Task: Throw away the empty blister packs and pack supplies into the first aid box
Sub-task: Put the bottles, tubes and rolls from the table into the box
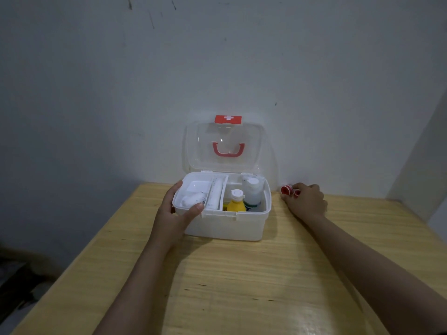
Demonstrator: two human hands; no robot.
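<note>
A white first aid box (225,226) stands open near the wall, its clear lid (223,146) upright with a red handle and a red cross latch. A white inner tray (191,192) sits in the box's left half with a white roll in it. A yellow bottle (235,204) and a white bottle (252,192) stand in the right half. My left hand (177,211) grips the tray's front left corner. To the right of the box, my right hand (306,201) rests on the table, its fingers closed on a small red and white item (289,190).
The wooden table (242,274) ends at a left edge running diagonally toward the box. A white wall stands right behind the box. A second wall or panel rises at the far right. Dark floor lies to the left.
</note>
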